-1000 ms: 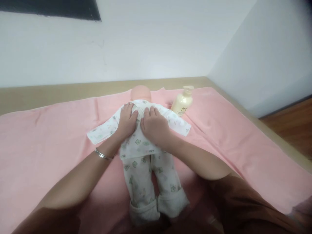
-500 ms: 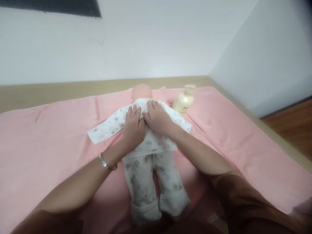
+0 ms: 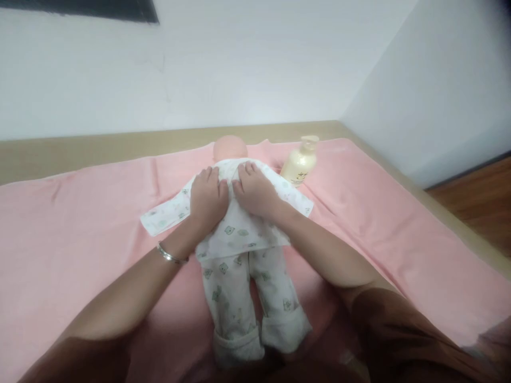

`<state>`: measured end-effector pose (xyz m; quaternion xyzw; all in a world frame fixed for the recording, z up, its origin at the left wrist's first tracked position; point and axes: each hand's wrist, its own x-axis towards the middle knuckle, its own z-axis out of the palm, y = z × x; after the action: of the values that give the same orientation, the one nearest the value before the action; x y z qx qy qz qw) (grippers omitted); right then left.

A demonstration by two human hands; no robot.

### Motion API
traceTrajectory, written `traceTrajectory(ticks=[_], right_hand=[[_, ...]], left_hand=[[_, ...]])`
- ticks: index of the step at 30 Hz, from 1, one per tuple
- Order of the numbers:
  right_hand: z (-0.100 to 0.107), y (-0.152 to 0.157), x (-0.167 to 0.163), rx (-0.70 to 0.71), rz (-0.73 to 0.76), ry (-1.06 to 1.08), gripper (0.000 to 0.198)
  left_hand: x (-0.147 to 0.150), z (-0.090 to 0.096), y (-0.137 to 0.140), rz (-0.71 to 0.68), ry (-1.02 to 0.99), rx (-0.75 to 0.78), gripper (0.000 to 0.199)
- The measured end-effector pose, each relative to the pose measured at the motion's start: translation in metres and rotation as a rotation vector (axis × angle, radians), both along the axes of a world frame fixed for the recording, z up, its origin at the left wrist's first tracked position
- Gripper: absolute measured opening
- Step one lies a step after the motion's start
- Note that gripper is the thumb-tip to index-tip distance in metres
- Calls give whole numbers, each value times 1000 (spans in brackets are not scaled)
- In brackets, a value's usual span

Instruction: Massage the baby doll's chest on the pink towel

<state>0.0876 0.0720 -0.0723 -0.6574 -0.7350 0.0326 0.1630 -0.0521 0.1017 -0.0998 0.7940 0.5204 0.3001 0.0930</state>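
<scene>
A baby doll (image 3: pixel 230 148) lies face down in the middle of a pink cloth, with the back of its head toward the wall. It wears a white printed top (image 3: pixel 235 234) with both sleeves spread out, and matching trousers (image 3: pixel 231 298) with turned-up cuffs. My left hand (image 3: pixel 209 196) lies on the left side of the doll's upper back, fingers stretched over the fabric. On the right side of the upper back rests my right hand (image 3: pixel 255 190), its fingers laid out and slightly bent. A strip of the top shows between my two thumbs.
A pale yellow pump bottle (image 3: pixel 300 164) stands on the pink cloth (image 3: pixel 80 223), beside the doll's right-hand sleeve. Beyond the cloth run a beige table edge (image 3: pixel 99 133) and a white wall (image 3: pixel 247 64). Brown flooring shows at the far right.
My left hand has slid left, away from my right hand, opening a gap between the thumbs. My right hand has barely moved. The top looks smoother along the middle of the back.
</scene>
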Motion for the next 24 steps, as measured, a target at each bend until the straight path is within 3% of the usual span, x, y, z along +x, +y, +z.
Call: traceTrajectory(ticks=[3, 6, 11, 14, 24], right_hand=[[-3, 14, 12, -28, 3, 51, 60], [-3, 16, 14, -30, 19, 35, 60], [-1, -7, -3, 24, -20, -79, 58], [-3, -22, -15, 90, -19, -117, 58], [-8, -25, -20, 120, 42, 13, 50]], left_hand=[[7, 1, -20, -102, 12, 52, 55], [9, 0, -24, -152, -49, 7, 55], [2, -7, -2, -42, -173, -122, 56], [-1, -8, 4, -19, -185, -124, 58], [0, -12, 2, 8, -264, -154, 57]])
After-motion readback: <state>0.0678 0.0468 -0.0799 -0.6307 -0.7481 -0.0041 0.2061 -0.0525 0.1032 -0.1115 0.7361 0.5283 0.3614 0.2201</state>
